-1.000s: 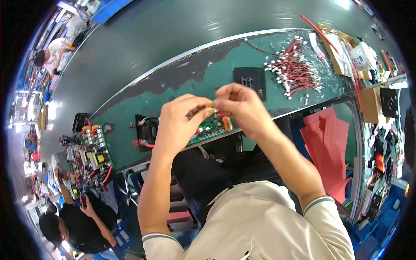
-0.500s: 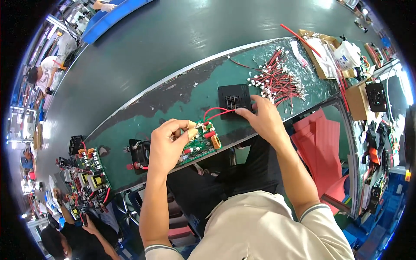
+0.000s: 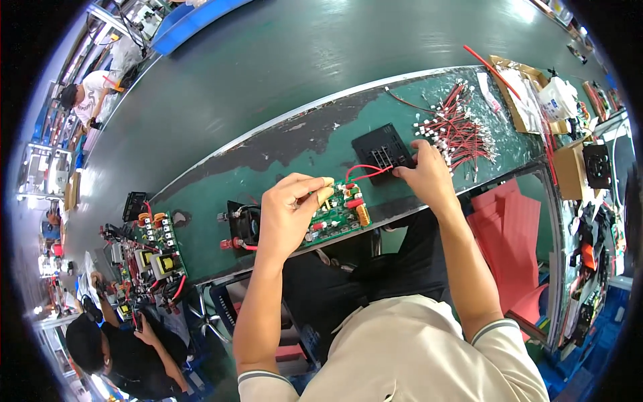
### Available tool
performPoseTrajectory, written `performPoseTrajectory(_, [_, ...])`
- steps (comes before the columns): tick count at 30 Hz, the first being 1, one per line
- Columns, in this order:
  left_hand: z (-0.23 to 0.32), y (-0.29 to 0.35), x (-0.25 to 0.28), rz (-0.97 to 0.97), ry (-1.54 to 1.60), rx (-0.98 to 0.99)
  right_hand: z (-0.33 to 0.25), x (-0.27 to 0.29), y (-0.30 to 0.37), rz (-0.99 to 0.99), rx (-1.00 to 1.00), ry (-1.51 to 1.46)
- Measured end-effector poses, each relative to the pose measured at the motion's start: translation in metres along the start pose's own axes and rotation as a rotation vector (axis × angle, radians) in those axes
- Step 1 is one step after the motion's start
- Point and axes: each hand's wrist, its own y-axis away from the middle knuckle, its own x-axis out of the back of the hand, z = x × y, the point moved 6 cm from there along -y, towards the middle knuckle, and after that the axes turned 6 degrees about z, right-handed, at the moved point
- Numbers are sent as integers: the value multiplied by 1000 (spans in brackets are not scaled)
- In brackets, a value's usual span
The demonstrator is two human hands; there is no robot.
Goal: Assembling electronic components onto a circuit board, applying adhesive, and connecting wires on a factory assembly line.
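Observation:
A green circuit board (image 3: 338, 224) with red, white and orange components lies at the bench's near edge. My left hand (image 3: 295, 211), with pale finger cots on thumb and forefinger, pinches at the board's upper left part; whatever is between the fingertips is hidden. Two red wires (image 3: 362, 167) run from the board to a black slotted plastic panel (image 3: 375, 147). My right hand (image 3: 432, 174) grips that panel's right edge between thumb and fingers. Left of the board sits a black part with red terminals (image 3: 241, 228), partly behind my left hand.
A pile of red-and-black leads with white connectors (image 3: 462, 130) spreads right of the panel. Beyond it stand a cardboard box (image 3: 506, 107) and a white tub (image 3: 557, 99). Red sheets (image 3: 506, 234) lie lower right. At the left, a person in black (image 3: 127, 348) works near several assembled boards (image 3: 157, 248).
The whole view has shifted, so the bench things appear further right. The black panel has turned slightly under my right hand. My left hand keeps its pinch at the board.

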Motion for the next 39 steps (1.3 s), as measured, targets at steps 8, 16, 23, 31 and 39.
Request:
performPoseTrajectory(8, [-5,-2,2,64,28,-25,2,-5,-21,-230,-103,-217])
performPoseTrajectory(16, [4,-8,-1,146,23,-67,-103,31,21,91,458,-474])
performPoseTrajectory(23, [-1,-9,-4,109,0,-12,-116,10,34,-101,377,-553])
performPoseTrajectory(31, [0,-12,1,122,-1,-30,-120,12,35,-63,369,-556])
performPoseTrajectory(39, [-1,-14,2,125,-36,-43,-124,13,34,-60,418,-516])
